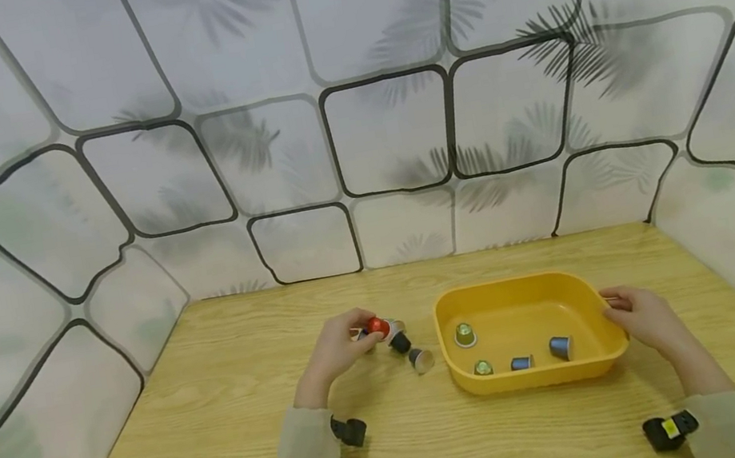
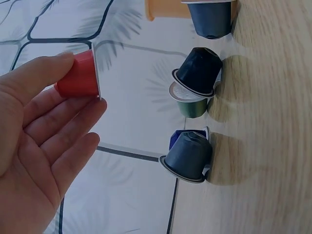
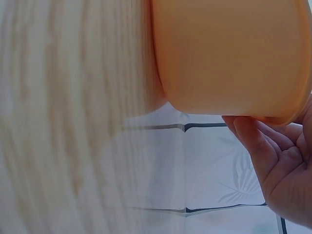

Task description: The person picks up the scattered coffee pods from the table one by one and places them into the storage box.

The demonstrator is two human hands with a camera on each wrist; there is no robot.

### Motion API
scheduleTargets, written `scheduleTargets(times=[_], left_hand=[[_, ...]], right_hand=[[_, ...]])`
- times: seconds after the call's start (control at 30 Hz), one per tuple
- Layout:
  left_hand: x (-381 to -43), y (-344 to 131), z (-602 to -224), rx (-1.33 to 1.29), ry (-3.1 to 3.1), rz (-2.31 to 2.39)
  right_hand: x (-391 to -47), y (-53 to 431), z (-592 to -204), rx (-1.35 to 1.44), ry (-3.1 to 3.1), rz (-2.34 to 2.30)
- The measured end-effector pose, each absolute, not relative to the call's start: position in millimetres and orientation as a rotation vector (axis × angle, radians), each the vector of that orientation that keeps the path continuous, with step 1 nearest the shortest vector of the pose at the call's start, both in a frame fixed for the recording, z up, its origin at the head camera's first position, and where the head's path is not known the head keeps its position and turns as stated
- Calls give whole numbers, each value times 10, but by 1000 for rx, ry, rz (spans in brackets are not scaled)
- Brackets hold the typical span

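My left hand (image 1: 338,350) pinches a red coffee capsule (image 2: 80,75) between thumb and fingers, raised off the table. Close to it lie several loose capsules: a black capsule (image 2: 199,70) leans on a green capsule (image 2: 192,107), and a dark grey capsule (image 2: 186,157) partly hides a blue one (image 2: 178,138). Another dark capsule (image 1: 421,359) lies nearer the tray. At the right, my right hand (image 1: 647,316) holds the rim of a yellow plastic tray (image 1: 538,377). Inside it are green capsules (image 1: 465,334) and blue capsules (image 1: 561,347). Part of the loose cluster is hidden behind my left hand in the head view.
The light wooden table (image 1: 229,447) carries the tray and the capsules. A patterned cloth screen (image 1: 388,136) stands along its back and sides. Black wrist cameras (image 1: 350,431) sit on both wrists.
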State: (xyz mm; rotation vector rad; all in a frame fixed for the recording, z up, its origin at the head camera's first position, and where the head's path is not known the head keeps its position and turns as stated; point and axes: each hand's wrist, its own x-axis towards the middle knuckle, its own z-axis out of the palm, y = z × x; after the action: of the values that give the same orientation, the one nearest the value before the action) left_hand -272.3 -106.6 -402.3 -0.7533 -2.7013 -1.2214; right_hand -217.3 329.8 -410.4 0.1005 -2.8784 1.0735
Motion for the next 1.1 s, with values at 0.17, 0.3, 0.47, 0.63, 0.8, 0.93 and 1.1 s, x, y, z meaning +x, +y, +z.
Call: scheduleTargets(times=[0.17,0.3,0.47,0.63,0.8,0.93,1.1], left_hand=[[-2715,-1065,-4014,-741,-2697,-1236],[-2712,-1048,-4010,-760,-2692,-1244],[-2714,-1019,-4021,-782,-2684,-1260],[-2718,-966,-4031,-802,-2711,-1214],[-2701,-917,-4019,-847,-2674,-1152],[-2693,-861,-4004,-866,-2656,-1151],[-2692,-758,-3991,-883,-2641,-1164]], right_hand=[[-2170,3293,-4096,97,-2879,1071],[-2164,3304,-4092,98,-2878,1074],[-2178,3317,-4108,100,-2876,1078],[-2191,3315,-4104,107,-2863,1085],[-2187,3304,-4090,106,-2862,1070],[-2181,3306,-4094,96,-2871,1077],[-2182,3311,-4100,105,-2875,1063]])
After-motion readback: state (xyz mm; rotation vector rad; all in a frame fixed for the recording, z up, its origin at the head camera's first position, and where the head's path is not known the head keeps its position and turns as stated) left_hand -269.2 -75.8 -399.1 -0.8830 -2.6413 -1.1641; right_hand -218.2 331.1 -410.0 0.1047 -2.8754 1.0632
